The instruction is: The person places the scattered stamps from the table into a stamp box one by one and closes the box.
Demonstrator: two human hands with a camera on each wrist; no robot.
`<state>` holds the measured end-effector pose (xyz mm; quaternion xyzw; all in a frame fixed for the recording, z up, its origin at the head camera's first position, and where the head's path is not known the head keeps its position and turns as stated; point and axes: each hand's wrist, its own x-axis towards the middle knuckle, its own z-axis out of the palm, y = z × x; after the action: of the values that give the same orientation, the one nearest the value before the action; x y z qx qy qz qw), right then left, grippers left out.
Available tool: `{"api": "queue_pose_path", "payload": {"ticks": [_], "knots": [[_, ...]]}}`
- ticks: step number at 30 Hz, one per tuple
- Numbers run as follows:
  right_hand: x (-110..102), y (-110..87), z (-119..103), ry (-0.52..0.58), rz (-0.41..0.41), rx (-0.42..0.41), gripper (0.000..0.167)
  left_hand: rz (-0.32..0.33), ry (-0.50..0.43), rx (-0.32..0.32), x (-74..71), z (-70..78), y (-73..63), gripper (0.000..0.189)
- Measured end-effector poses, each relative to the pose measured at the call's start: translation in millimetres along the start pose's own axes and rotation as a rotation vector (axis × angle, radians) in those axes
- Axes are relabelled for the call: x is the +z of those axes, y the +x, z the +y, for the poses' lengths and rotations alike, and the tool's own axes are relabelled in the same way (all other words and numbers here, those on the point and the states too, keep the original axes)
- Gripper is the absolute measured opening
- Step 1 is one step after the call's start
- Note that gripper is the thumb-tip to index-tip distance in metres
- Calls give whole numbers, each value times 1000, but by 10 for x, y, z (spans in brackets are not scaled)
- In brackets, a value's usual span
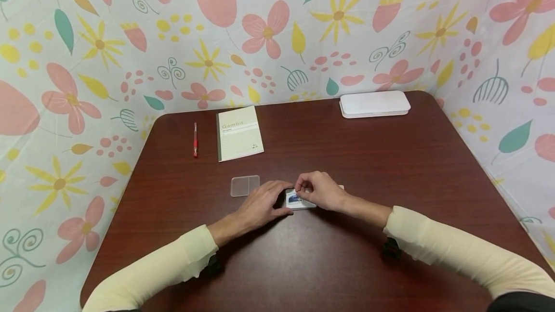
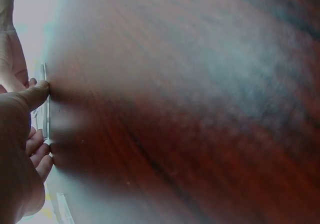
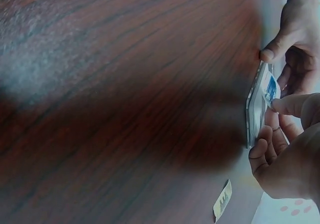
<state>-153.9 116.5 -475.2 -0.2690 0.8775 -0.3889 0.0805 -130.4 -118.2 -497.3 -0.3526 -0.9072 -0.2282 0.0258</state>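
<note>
A flat, clear-edged case (image 3: 255, 108) lies on the table between the hands. The left hand (image 1: 265, 202) holds its left end, thumb at the near side and fingers at the far side. Above the case, the right hand (image 1: 323, 190) pinches a small white card (image 3: 271, 88) with a blue picture between thumb and index finger. In the right wrist view that card stands tilted up from the case. The left wrist view shows the left hand (image 2: 20, 134) at the case edge (image 2: 46, 111); the card's face is hidden there.
A clear plastic lid-like plate (image 1: 245, 186) lies left of the left hand. A small yellowish slip (image 3: 223, 201) lies beyond the right hand. Farther back are a red pen (image 1: 195, 139), a notebook (image 1: 240, 134) and a white case (image 1: 375, 104). A patterned curtain borders the table (image 1: 303, 259).
</note>
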Motion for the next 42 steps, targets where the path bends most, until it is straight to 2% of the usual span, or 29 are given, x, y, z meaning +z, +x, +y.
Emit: {"api": "queue_pose_path", "payload": {"ticks": [8,17,26,42], "knots": [[28,-16,-19,-90,29,-12,9,-9,5,-10,1,-5,7,65],[52,-30,-3,-112,63,-30,19,5,3,1,9,-7,0,65],[70,-38,4,-168,79,-59,18,1,8,-2,12,-8,-1,66],[69,-35,11,-181,77,-64,18,2,9,3,6,-7,2,65]]}}
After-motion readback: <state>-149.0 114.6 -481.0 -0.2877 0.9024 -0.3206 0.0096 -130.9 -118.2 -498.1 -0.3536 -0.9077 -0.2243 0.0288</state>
